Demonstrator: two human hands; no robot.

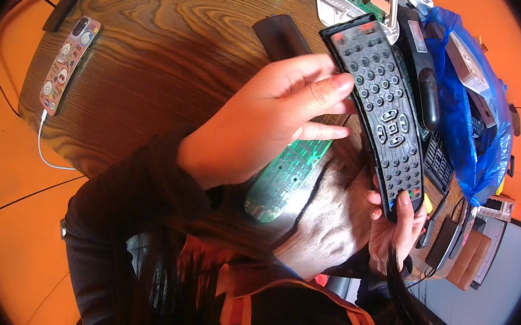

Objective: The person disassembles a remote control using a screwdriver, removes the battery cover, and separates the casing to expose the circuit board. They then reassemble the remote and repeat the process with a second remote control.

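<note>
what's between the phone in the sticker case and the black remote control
In the head view, bare dark wood-grain table, then a flat black cover piece, separate the sticker-cased phone from the black remote control.
</note>
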